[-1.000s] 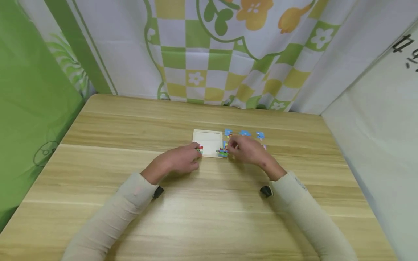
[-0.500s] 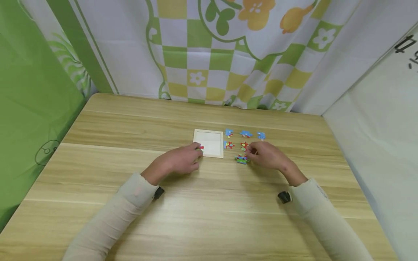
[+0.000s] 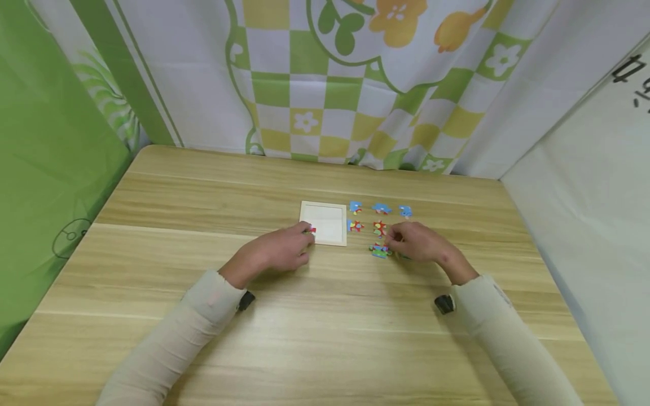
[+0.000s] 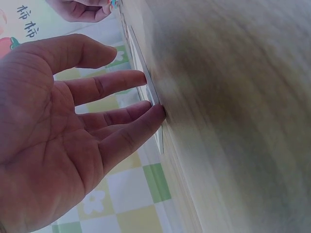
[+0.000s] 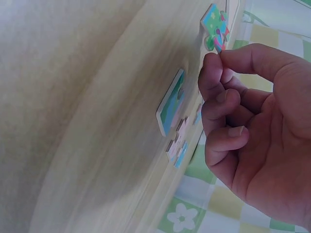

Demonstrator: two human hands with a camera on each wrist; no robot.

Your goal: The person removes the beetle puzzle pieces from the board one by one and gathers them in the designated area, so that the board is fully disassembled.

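Observation:
My right hand [image 3: 416, 242] pinches a green, blue and red jigsaw puzzle piece [image 3: 379, 250] between thumb and index finger; in the right wrist view, this piece [image 5: 214, 26] juts from the fingertips. A shallow pale wooden puzzle frame [image 3: 330, 224] lies mid-table. At its lower left my left hand [image 3: 278, 248] rests with fingers extended, fingertips right at the frame's edge in the left wrist view. By these fingers shows a small red piece [image 3: 312, 230] inside the frame, partly hidden by the hand.
Right of the frame lie several loose pieces, among them a blue one [image 3: 382, 208] and a red one [image 3: 380, 228]. Near the right hand, a green-and-blue piece [image 5: 171, 103] lies on the wooden table [image 3: 325, 316]. A checked curtain [image 3: 325, 96] hangs behind.
The right hand has moved right, carrying its puzzle piece from the frame's lower right corner to below the loose pieces. The left hand has stayed in place.

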